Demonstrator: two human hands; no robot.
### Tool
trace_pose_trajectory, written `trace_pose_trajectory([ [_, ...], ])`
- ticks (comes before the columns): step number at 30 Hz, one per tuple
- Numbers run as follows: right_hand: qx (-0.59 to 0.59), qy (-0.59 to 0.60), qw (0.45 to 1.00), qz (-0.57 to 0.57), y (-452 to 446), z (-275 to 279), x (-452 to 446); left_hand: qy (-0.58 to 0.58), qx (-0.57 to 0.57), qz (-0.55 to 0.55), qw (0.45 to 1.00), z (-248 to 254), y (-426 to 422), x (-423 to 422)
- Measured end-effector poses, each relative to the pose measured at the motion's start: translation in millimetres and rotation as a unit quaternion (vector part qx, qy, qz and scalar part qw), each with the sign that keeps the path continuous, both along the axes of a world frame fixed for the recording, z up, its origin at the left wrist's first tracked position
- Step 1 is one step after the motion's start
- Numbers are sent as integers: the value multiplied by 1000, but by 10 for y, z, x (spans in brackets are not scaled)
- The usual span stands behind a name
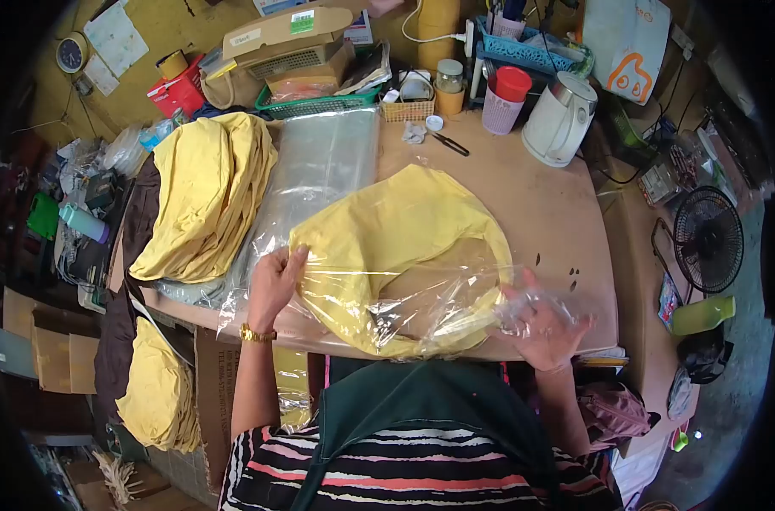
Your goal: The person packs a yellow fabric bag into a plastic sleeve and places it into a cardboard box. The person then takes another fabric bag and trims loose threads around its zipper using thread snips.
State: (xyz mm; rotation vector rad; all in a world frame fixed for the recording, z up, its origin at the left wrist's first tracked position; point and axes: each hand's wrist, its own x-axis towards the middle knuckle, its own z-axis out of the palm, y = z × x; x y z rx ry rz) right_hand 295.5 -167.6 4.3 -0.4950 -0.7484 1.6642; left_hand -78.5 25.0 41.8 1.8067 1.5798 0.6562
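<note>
A yellow cloth piece (387, 204), curved round an open middle, lies on the table inside a clear plastic bag (438, 298). At its left edge my left hand (278, 274) is closed, pinching the bag and cloth. My right hand (542, 328) is at the lower right of the bag with its fingers spread, the clear film lying over them. A stack of flat clear bags (328, 153) lies behind and left of the cloth. Further left is a pile of folded yellow cloth (204, 196) with dark brown parts.
Scissors (451, 144), a white kettle (560, 119), a pink cup (502, 102) and a green basket (319, 106) stand or lie along the table's back. A black fan (708, 238) is at the right. More yellow pieces (159, 383) hang at the lower left.
</note>
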Motion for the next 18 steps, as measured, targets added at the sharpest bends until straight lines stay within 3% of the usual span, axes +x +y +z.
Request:
trace_pose_trajectory([
  [2, -50, -172, 983, -45, 115, 16, -242, -122, 5, 25, 992, -199, -36, -29],
  [3, -79, -253, 962, -57, 173, 24, -364, -124, 10, 27, 992, -264, 17, 11],
  [5, -10, -434, 901, -7, 448, 123, -583, -171, -31, 54, 983, -309, 158, 104],
  [6, -37, -463, 884, 49, 856, 239, -504, -182, -25, 54, 981, -231, 272, 122],
  [7, -25, -406, 912, -54, 1067, 557, -425, -196, -18, 54, 979, -120, 423, 166],
  [9, 39, -298, 921, -250, 1490, 1196, -268, -474, 67, 91, 873, 263, 549, 346],
  [11, 145, -247, 943, -170, 1617, 1709, 367, -570, 79, 93, 813, 622, 497, 183],
  [12, 166, -211, 955, -124, 1555, 1719, 577, -563, 97, 104, 814, 678, 436, 58],
  [13, 184, -174, 964, -76, 1493, 1729, 787, -454, 175, 77, 870, 613, 234, -21],
  [14, 106, -297, 939, -138, 1396, 1482, 856, -511, 92, 176, 836, 538, 171, 23],
  [15, 27, -412, 890, -196, 1309, 1208, 936, -468, 82, 214, 854, 324, 31, 96],
  [17, -104, -488, 853, -150, 1128, 525, 1204, -393, -20, 233, 889, -206, -264, 9],
  [18, -159, -504, 827, -192, 995, 155, 1335, -368, -53, 231, 899, -506, -397, -28],
])
